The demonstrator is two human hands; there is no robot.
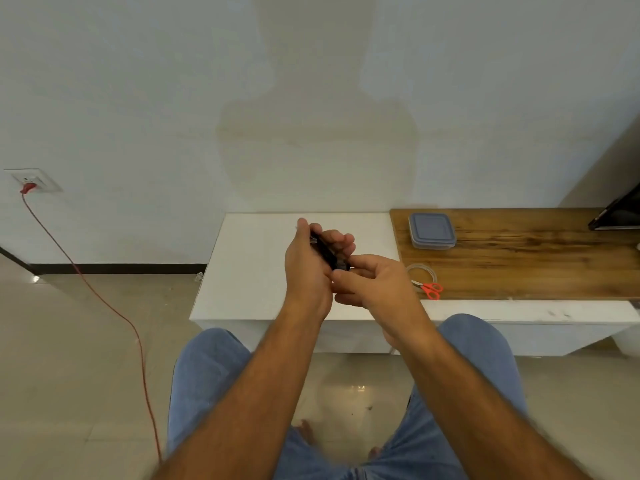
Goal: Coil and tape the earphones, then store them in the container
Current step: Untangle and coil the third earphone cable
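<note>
My left hand (306, 268) is raised over the white table (249, 271), its fingers and thumb curled round a black coiled bundle of earphones (327, 252). My right hand (375, 285) sits just right of it, fingertips pinching the lower end of the bundle. Whether tape is on the bundle is hidden by the fingers. A lidded clear container with a grey-blue lid (432, 231) stands on the wooden board (536, 265) to the right, apart from both hands.
Red-handled scissors (431, 290) and a clear tape roll (419, 271) lie at the board's front left corner, just past my right hand. A dark screen (620, 211) stands at far right. A red cable (104, 299) runs from a wall socket across the floor.
</note>
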